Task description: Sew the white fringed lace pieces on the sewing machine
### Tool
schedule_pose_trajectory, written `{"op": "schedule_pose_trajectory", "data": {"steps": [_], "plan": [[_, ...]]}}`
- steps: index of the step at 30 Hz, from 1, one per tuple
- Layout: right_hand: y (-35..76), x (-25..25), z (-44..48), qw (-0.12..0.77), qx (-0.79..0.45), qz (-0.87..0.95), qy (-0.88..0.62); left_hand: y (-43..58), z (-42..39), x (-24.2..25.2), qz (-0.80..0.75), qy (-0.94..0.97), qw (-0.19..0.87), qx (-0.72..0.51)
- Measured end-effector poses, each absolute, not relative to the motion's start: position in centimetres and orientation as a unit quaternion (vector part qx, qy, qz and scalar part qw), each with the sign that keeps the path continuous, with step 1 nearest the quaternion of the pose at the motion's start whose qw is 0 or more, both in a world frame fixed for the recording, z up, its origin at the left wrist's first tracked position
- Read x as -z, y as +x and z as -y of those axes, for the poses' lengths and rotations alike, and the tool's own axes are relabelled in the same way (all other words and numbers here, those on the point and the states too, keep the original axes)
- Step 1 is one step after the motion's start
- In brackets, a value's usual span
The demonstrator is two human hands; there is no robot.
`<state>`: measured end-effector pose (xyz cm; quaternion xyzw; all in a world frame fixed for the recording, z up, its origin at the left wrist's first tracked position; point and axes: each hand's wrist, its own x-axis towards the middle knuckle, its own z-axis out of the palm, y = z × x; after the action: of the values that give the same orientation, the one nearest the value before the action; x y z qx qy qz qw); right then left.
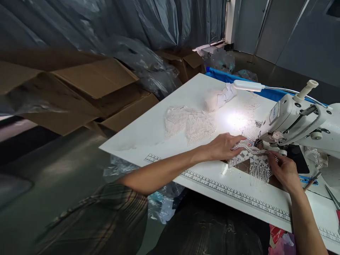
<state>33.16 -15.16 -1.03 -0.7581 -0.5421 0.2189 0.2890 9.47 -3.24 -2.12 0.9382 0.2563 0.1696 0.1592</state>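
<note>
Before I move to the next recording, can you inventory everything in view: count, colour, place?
sewing machine: 1, white, right
worked lace: 1, white, at the machine's needle area
loose lace: count unclear, off-white, tabletop left of machine
bundle: 1, whitish, behind loose lace
lamp: 1, white, above tabletop
tabletop: 1, white with black ruler marks, centre
red-handled tool: 1, right edge, cut off
cardboard boxes: several, brown, left and behind
plastic bags: several, clear, around boxes and below tabletop
sheeting: grey, background
sleeve: 1, dark plaid, lower left
left hand: 1, bare, touching worked lace
right hand: 1, bare, touching worked lace
</note>
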Motion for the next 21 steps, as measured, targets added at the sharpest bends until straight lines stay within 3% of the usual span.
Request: {"op": "schedule_pose_trajectory", "data": {"steps": [4, 7, 13, 21], "plan": [[33.1, 0.9, 15.1, 0.246, -0.152, 0.566, -0.772, 9.3, 2.4, 2.2, -0.266, 0.939, 0.035, -0.217], [32.9, 0.8, 15.0, 0.224, -0.140, 0.568, -0.779, 9.3, 2.1, 2.5, -0.221, 0.948, 0.044, -0.226], [32.6, 0.2, 15.1, 0.215, -0.188, 0.576, -0.766, 9.6, 2.5, 2.6, -0.225, 0.943, 0.162, -0.185], [33.5, -3.5, 19.5, 0.259, -0.448, 0.568, -0.640, 7.5, 7.4, -3.6, -0.159, 0.841, 0.501, -0.125]]}}
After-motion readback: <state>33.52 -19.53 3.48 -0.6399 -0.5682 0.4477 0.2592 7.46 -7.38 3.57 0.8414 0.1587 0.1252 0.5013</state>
